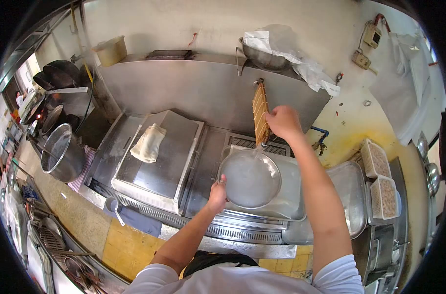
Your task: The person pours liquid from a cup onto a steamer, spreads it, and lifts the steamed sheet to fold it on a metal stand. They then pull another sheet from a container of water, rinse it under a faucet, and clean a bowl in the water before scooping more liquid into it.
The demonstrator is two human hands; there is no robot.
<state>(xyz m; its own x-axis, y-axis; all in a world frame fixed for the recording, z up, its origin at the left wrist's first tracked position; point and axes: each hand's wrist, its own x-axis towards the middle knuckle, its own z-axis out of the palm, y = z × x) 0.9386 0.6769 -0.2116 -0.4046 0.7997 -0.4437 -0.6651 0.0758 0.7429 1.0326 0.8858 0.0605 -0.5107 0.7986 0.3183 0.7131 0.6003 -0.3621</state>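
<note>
We see one round pan (250, 179) at the centre of the steel worktop (209, 142), lying flat over a rectangular tray (292, 196) and filmed with a pale, cloudy liquid. Our left hand (217, 195) takes the pan at its 8 o'clock edge. The grip is closed on the rim, with the thumb over the top.

At 12 o'clock from the pan hangs one slatted mat (260, 111). Its long axis runs nearly upright from 12 to 6, with the lower end pointing down at the pan's far rim. Our right hand (282, 122) has its grip closed round the mat's right edge, low on its length.

At 9 o'clock from the pan sits one flat lid (171, 161) with one folded cloth (148, 142) on it. Further out at 9 o'clock stands one tall pot (61, 153).

At 3 o'clock are two white baskets (375, 159), side by side and filled with small pale pieces. On the ledge at 12 o'clock we count one metal bowl (264, 60) and, at 11 o'clock, one bucket (111, 50). One ladle (116, 209) lies at 8 o'clock.
</note>
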